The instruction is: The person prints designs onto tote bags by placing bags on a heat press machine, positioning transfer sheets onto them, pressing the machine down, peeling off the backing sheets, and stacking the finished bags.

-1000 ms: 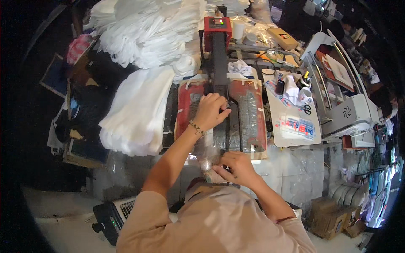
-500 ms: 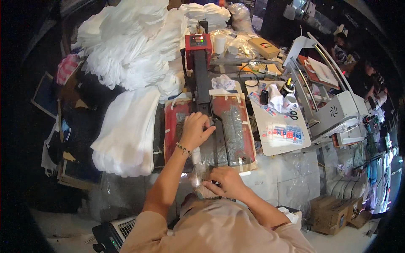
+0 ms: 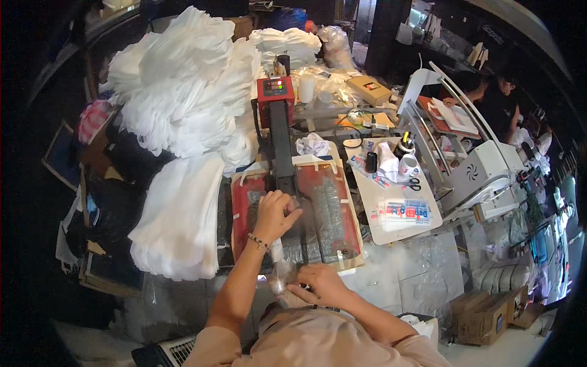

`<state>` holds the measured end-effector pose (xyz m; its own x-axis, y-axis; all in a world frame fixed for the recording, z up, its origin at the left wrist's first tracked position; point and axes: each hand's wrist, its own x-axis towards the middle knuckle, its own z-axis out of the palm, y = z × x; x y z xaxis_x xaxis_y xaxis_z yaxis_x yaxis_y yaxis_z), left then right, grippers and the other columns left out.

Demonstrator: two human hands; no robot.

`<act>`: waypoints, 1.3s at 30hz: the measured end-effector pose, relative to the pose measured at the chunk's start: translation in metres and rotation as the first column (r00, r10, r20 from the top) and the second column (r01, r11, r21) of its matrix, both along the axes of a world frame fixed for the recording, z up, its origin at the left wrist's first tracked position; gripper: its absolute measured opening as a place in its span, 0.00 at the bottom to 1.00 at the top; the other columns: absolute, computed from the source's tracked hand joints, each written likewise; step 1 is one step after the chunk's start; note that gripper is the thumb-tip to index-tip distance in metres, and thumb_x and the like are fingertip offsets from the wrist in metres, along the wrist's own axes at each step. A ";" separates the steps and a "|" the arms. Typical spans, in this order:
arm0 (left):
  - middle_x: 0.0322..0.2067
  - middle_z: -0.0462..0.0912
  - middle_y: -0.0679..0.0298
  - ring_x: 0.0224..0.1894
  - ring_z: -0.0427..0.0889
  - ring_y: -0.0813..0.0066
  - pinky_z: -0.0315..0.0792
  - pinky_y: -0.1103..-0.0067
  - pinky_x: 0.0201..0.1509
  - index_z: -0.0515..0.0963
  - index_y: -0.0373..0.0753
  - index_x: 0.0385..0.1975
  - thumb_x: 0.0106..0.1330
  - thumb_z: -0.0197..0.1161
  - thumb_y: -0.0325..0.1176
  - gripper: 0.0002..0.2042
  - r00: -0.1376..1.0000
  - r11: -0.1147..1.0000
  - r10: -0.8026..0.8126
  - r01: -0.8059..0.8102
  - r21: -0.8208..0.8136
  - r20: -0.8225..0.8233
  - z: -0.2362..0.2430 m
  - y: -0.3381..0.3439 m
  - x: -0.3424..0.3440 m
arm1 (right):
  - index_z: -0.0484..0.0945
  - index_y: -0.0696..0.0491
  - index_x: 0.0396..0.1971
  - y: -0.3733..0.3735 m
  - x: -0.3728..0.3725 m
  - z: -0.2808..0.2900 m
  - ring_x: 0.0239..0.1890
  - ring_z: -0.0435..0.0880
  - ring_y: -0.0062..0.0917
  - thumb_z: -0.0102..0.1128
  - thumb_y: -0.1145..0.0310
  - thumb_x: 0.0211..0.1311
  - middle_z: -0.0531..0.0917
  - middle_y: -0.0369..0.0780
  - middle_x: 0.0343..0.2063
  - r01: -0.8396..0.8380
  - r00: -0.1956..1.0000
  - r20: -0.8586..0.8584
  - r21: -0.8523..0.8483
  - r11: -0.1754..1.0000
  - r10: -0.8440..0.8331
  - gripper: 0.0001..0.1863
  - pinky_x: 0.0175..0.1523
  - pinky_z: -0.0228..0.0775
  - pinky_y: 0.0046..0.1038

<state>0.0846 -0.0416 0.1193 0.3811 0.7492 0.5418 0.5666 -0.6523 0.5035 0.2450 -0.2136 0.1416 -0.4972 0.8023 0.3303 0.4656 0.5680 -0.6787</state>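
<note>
A heat press with a red control box (image 3: 275, 89) and a long dark arm (image 3: 282, 137) stands in front of me. My left hand (image 3: 275, 213) is over the middle of the press, its fingers loosely bent and the thumb apart, with nothing visible in it. Just left of a dark bar (image 3: 312, 223), it hides what lies underneath. My right hand (image 3: 321, 286) is closed near the press's front edge, with something dark showing between the fingers. Beside its fingertips is a shiny clear plastic piece (image 3: 279, 285). Red sheeting with grey patches (image 3: 330, 196) covers the press bed.
White fabric lies in a large heap (image 3: 183, 79) and a neater stack (image 3: 177, 217) at left. At right, a pale board (image 3: 391, 237) bears printed sheets, scissors (image 3: 414, 183) and a cup (image 3: 408, 166). Beyond it stands a white machine (image 3: 483, 171); a person (image 3: 504, 110) is behind.
The view has tilted up, so the press and fabric sit lower in it. Both hands keep nearly the same places at the press.
</note>
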 end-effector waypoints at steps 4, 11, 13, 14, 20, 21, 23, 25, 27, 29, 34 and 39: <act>0.26 0.72 0.64 0.33 0.73 0.61 0.64 0.67 0.40 0.73 0.42 0.21 0.52 0.75 0.38 0.14 1.000 1.000 0.015 -0.016 -0.025 -0.008 -0.001 0.001 -0.001 | 0.80 0.56 0.25 0.002 0.000 -0.002 0.29 0.80 0.39 0.65 0.63 0.62 0.79 0.42 0.23 -0.006 1.000 -0.011 0.004 1.000 0.006 0.12 0.37 0.72 0.39; 0.27 0.73 0.63 0.34 0.73 0.59 0.64 0.67 0.42 0.73 0.42 0.22 0.53 0.74 0.38 0.14 1.000 0.999 0.015 -0.015 -0.045 -0.017 0.001 0.000 -0.001 | 0.80 0.56 0.24 0.001 0.000 0.000 0.29 0.81 0.39 0.65 0.64 0.61 0.80 0.43 0.24 -0.001 1.000 -0.014 0.014 1.000 0.001 0.12 0.36 0.72 0.39; 0.26 0.73 0.64 0.34 0.73 0.59 0.64 0.67 0.41 0.73 0.42 0.22 0.53 0.74 0.38 0.14 1.000 0.999 0.017 -0.017 -0.035 -0.016 0.001 0.000 0.000 | 0.80 0.56 0.24 0.001 0.000 0.002 0.29 0.81 0.39 0.65 0.64 0.61 0.80 0.43 0.24 0.001 1.000 -0.016 0.008 1.000 -0.001 0.12 0.36 0.73 0.39; 0.26 0.72 0.64 0.34 0.73 0.60 0.64 0.67 0.41 0.73 0.42 0.22 0.54 0.74 0.38 0.14 1.000 0.999 0.018 -0.019 -0.026 -0.017 0.001 -0.001 -0.001 | 0.80 0.56 0.24 0.001 -0.001 0.002 0.29 0.81 0.39 0.65 0.64 0.61 0.80 0.43 0.24 0.003 1.000 -0.019 0.001 1.000 -0.003 0.12 0.36 0.73 0.39; 0.30 0.74 0.58 0.38 0.75 0.56 0.68 0.64 0.50 0.78 0.39 0.33 0.56 0.73 0.39 0.14 0.977 0.982 0.140 -0.157 0.103 0.158 0.000 0.001 0.000 | 0.81 0.55 0.24 0.000 -0.001 0.001 0.30 0.82 0.40 0.63 0.58 0.63 0.80 0.43 0.24 -0.003 0.997 0.071 0.020 1.000 0.002 0.15 0.36 0.73 0.39; 0.30 0.74 0.58 0.38 0.75 0.56 0.68 0.64 0.50 0.78 0.39 0.33 0.56 0.73 0.39 0.14 0.978 0.982 0.140 -0.157 0.104 0.156 -0.004 0.000 -0.001 | 0.81 0.55 0.24 -0.002 -0.002 0.000 0.30 0.82 0.40 0.63 0.58 0.63 0.80 0.43 0.24 -0.003 0.998 0.069 0.021 1.000 0.001 0.15 0.36 0.73 0.39; 0.37 0.76 0.53 0.40 0.77 0.55 0.71 0.64 0.52 0.75 0.36 0.45 0.57 0.74 0.42 0.23 0.936 0.944 0.329 -0.323 -0.065 0.128 -0.017 -0.001 -0.004 | 0.82 0.55 0.28 -0.009 -0.006 -0.003 0.28 0.83 0.41 0.58 0.45 0.66 0.81 0.45 0.24 -0.019 0.959 0.283 0.069 0.997 -0.002 0.24 0.33 0.74 0.39; 0.39 0.77 0.52 0.40 0.78 0.57 0.73 0.65 0.49 0.73 0.34 0.48 0.57 0.75 0.44 0.27 0.922 0.905 0.342 -0.272 -0.327 0.182 -0.028 0.004 -0.009 | 0.82 0.55 0.31 -0.023 -0.015 -0.005 0.26 0.83 0.41 0.54 0.39 0.65 0.82 0.46 0.23 0.003 0.934 0.355 0.076 0.997 -0.030 0.29 0.32 0.75 0.40; 0.42 0.78 0.51 0.40 0.79 0.60 0.74 0.66 0.47 0.70 0.32 0.51 0.57 0.75 0.46 0.31 0.901 0.804 0.366 -0.180 -0.566 0.232 -0.031 0.004 -0.010 | 0.82 0.55 0.34 -0.028 -0.019 -0.001 0.24 0.84 0.42 0.50 0.33 0.64 0.82 0.47 0.21 0.030 0.902 0.428 0.081 0.996 -0.062 0.35 0.30 0.75 0.41; 0.45 0.78 0.54 0.42 0.77 0.72 0.72 0.76 0.48 0.69 0.31 0.51 0.59 0.75 0.47 0.31 0.876 0.768 0.367 -0.095 -0.633 0.314 -0.031 0.005 -0.010 | 0.81 0.55 0.38 -0.025 -0.018 0.006 0.22 0.85 0.44 0.44 0.28 0.63 0.83 0.49 0.19 0.034 0.882 0.470 -0.087 0.996 0.011 0.40 0.27 0.76 0.43; 0.44 0.79 0.57 0.41 0.77 0.73 0.72 0.77 0.49 0.70 0.32 0.50 0.58 0.76 0.45 0.29 0.845 0.722 0.375 -0.009 -0.692 0.381 -0.034 0.010 -0.012 | 0.82 0.54 0.39 -0.021 -0.020 0.014 0.23 0.86 0.44 0.43 0.27 0.63 0.83 0.49 0.18 0.010 0.855 0.514 -0.156 0.988 0.073 0.40 0.28 0.76 0.44; 0.39 0.78 0.58 0.38 0.76 0.73 0.72 0.77 0.43 0.70 0.32 0.45 0.55 0.78 0.44 0.29 0.824 0.733 0.380 0.009 -0.680 0.421 -0.037 0.012 -0.008 | 0.82 0.53 0.30 -0.026 -0.020 0.008 0.21 0.84 0.44 0.46 0.28 0.62 0.81 0.47 0.15 0.049 0.871 0.492 -0.084 0.995 -0.002 0.38 0.27 0.75 0.43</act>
<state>0.0766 -0.0299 0.0825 0.0137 0.9996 -0.0241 0.1753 0.0214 0.9843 0.2251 -0.2396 0.1499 -0.5549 0.8315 -0.0260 0.7657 0.4983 -0.4067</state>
